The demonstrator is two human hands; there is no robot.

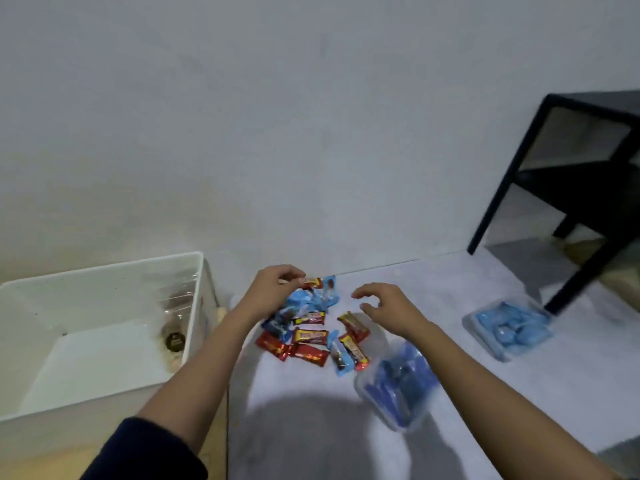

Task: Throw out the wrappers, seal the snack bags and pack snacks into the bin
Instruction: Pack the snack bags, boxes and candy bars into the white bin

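Red and blue snack packets [311,336] lie in a loose pile on the pale counter [304,410]. My left hand [272,289] pinches a small red-and-yellow wrapper [312,282] at the far edge of the pile, fingers closed on it. My right hand [384,306] hovers open above the pile, fingers curled, touching nothing. White bin [104,327] stands to the left of the counter. Two clear bags of blue snacks rest on the counter: one [398,386] beside my right forearm, one [509,327] well to the right.
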